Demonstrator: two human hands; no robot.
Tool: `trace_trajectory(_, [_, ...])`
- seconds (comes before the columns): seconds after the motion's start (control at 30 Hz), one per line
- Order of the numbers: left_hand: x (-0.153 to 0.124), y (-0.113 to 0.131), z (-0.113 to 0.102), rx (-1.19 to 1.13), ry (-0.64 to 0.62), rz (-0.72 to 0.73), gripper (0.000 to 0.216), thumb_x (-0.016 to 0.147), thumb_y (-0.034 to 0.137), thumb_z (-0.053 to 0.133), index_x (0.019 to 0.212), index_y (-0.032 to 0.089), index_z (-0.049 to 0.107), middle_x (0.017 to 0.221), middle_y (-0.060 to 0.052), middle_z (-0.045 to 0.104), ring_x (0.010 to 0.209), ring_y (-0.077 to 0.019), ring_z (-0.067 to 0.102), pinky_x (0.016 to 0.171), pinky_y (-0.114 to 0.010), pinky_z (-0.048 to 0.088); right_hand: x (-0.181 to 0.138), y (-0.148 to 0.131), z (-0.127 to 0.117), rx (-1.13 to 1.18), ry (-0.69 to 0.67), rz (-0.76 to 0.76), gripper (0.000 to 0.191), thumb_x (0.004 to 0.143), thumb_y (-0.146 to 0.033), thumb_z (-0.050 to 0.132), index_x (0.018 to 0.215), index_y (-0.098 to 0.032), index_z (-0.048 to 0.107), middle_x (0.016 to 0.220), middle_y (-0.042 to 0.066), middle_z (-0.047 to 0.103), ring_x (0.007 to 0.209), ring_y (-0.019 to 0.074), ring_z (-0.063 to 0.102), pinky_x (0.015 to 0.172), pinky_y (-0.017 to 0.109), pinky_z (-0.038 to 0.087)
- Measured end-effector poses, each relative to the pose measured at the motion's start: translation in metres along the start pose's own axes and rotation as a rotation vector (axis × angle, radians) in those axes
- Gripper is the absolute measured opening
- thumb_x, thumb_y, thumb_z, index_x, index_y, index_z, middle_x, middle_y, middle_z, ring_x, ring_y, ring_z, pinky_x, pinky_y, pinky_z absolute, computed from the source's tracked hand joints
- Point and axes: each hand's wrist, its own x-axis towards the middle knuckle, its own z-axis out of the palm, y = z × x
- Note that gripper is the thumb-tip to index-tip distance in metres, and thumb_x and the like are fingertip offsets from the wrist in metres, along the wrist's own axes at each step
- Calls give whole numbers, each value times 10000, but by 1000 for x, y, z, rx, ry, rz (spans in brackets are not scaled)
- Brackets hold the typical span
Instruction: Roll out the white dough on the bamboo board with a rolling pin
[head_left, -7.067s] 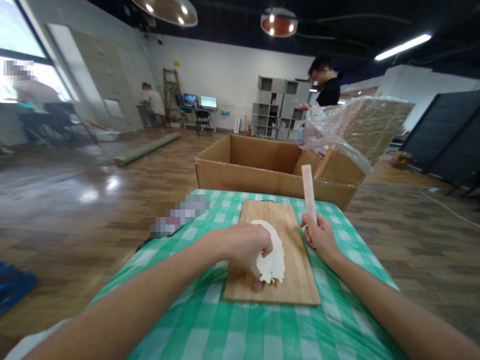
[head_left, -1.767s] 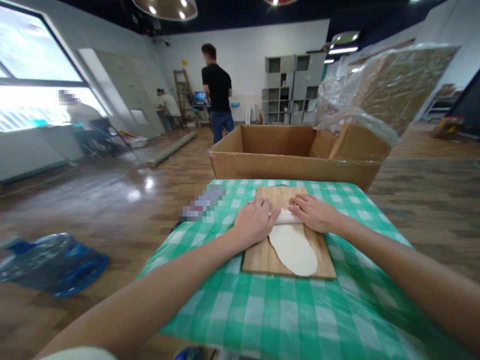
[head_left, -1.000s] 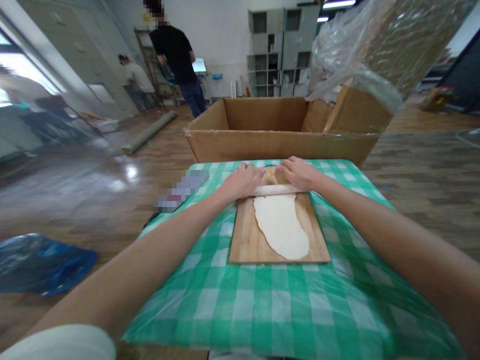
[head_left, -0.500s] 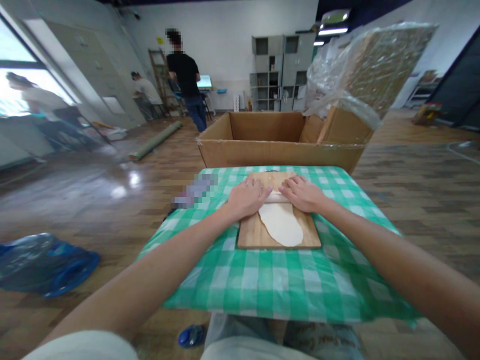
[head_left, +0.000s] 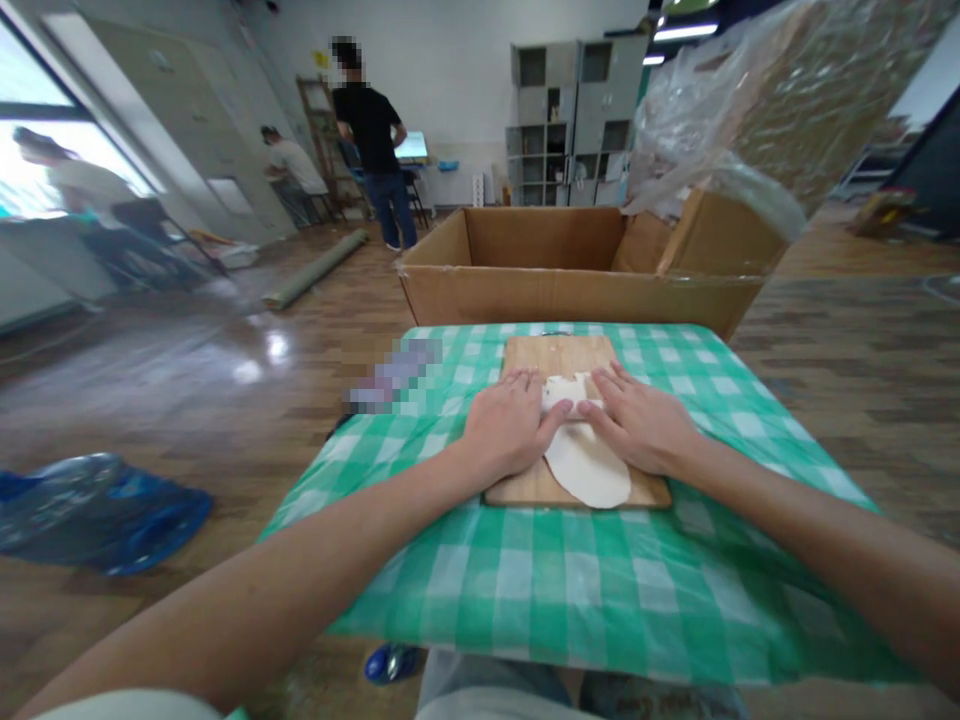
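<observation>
A flat, pale sheet of dough [head_left: 589, 470] lies on a wooden cutting board [head_left: 559, 350], its rounded end toward me. Across the dough runs a pale rolling pin [head_left: 576, 409], of which only a short stretch shows between my thumbs. My left hand [head_left: 514, 425] is on the pin's left part, fingers reaching forward over it and thumb along its near side. The right part is under my right hand [head_left: 641, 420], held the same way, thumb pointing inward. Beyond the pin, the dough's far edge looks ragged. My palms hide both ends of the pin.
A green-and-white checked cloth [head_left: 465, 570] covers the table. Just past its far edge stands a big open cardboard box [head_left: 577, 290] with plastic-wrapped packaging at right. A blurred-out item [head_left: 394, 377] lies at the table's left. A blue plastic bag [head_left: 105, 515] is on the floor; people are further back.
Both hands have drawn the rolling pin back toward me over the dough. More of the board and the dough's far edge now show beyond it. The camera view has shifted slightly.
</observation>
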Motion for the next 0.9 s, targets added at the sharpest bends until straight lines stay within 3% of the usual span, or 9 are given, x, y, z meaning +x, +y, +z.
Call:
trace_trajectory(0.17, [40,-12,4,9,-78,-57,705,1072,615,142,1218,143,646,1307,-193,670,1218,-343,638,912,-457,542,50,16,5,1,-69,26,744,1067,-641,157,1303,-135,649,1434,212,629,1491,392,414,1159,549,381])
trace_trajectory(0.33, [73,-29,10,-8,-140,-23,619,1081,593,188,1277,205,628,1352,-161,637,1300,-329,570,961,-453,519,87,43,21,3,-77,-95,637,1076,-589,217,1330,-183,637,1402,199,637,1379,399,505,1130,573,371])
trace_trajectory(0.5, [101,-46,21,-8,-222,66,477,1101,470,268,1453,275,524,1344,-122,644,1330,-318,534,1083,-477,434,109,62,31,-67,-100,-287,505,1078,-392,310,1439,-161,576,1372,222,650,1294,427,551,1088,589,372])
trace_trajectory(0.67, [114,-55,33,26,-208,52,490,1101,444,291,1503,234,477,1365,-157,626,1329,-333,523,1082,-483,425,118,66,33,-121,-92,-247,551,1084,-371,284,1484,-101,550,1298,260,681,1191,426,615,1010,552,421])
trace_trajectory(0.9, [114,-55,32,105,-150,106,467,1108,389,277,1503,241,477,1352,-179,629,1310,-343,533,1086,-532,411,121,63,29,-121,-110,-160,519,1084,-376,310,1472,-154,573,1250,235,708,1162,416,640,975,533,435])
